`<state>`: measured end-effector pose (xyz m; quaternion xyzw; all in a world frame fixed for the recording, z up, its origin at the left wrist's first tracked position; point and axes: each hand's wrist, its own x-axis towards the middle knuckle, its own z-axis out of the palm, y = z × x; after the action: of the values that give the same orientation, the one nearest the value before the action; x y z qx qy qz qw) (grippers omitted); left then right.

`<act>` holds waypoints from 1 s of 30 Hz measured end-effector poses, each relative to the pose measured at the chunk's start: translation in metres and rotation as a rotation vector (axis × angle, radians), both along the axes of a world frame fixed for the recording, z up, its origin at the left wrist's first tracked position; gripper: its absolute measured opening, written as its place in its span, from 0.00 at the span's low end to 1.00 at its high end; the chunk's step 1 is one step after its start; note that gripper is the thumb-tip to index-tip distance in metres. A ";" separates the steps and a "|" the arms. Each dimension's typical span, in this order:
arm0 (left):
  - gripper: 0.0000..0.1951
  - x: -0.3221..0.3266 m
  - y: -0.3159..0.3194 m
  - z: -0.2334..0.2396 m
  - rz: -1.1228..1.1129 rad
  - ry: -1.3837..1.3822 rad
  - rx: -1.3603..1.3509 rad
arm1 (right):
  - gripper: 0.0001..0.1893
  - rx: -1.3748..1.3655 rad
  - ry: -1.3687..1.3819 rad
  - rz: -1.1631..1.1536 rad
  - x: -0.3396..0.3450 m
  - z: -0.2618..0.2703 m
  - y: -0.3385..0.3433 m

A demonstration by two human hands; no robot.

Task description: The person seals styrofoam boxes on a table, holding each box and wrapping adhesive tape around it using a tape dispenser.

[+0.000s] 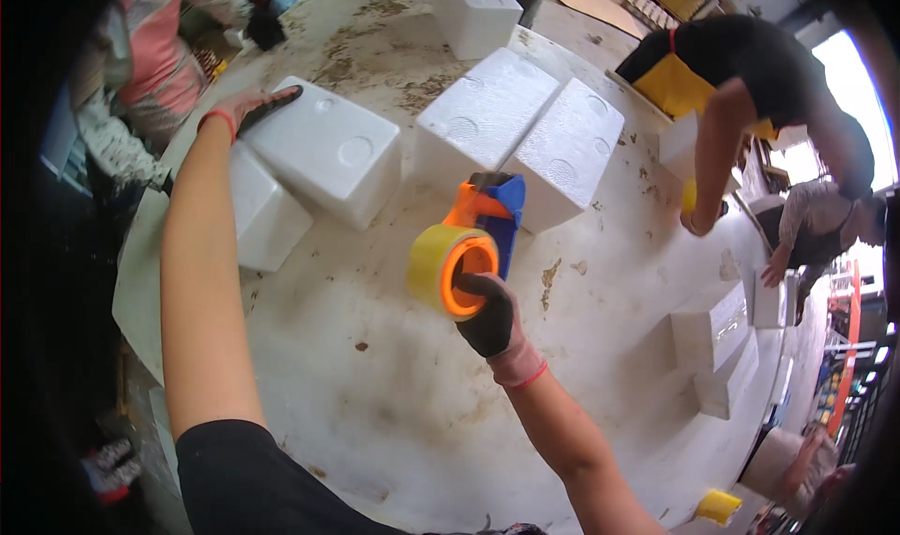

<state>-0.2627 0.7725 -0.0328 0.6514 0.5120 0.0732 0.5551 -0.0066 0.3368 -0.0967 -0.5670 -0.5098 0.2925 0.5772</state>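
My right hand, in a pink glove with a black palm coating, holds an orange and blue packing tape dispenser over the table. Its roll of yellowish tape faces me, and my fingers are at the orange hub. At the upper left my left hand, gloved alike, grips the left edge of a white foam box, fingers reaching over the top; my thumb is hidden. That box sits against another foam box. Beyond the dispenser, two foam boxes stand side by side with a narrow gap.
A foam box stands at the table's far edge. Two more lie at the right, one with shiny tape. A yellow tape roll is at the lower right. Co-workers stand around the stained white table.
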 end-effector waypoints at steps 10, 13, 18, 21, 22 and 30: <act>0.23 0.071 -0.124 -0.038 -0.039 0.072 0.150 | 0.36 -0.094 1.184 0.058 -0.015 -0.046 0.099; 0.26 0.082 -0.178 -0.007 -0.125 0.236 0.242 | 0.28 0.092 1.393 0.055 -0.004 -0.018 0.055; 0.31 0.123 -0.258 0.022 -0.372 0.359 0.230 | 0.14 0.023 1.410 -0.006 0.008 -0.028 -0.089; 0.35 0.154 -0.320 0.045 -0.548 0.470 0.174 | 0.14 0.049 1.342 -0.072 0.000 -0.033 -0.193; 0.36 0.163 -0.345 0.047 -0.626 0.553 0.137 | 0.15 0.060 1.450 -0.134 0.000 -0.020 -0.227; 0.35 0.204 -0.648 0.000 -0.908 0.263 0.204 | 0.25 0.105 1.519 -0.363 0.041 0.013 -0.557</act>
<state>-0.0588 0.1248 -0.0327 0.8639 0.2318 -0.2096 0.3949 0.0343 -0.2202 -0.0834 -0.2582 0.1124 0.4767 0.8328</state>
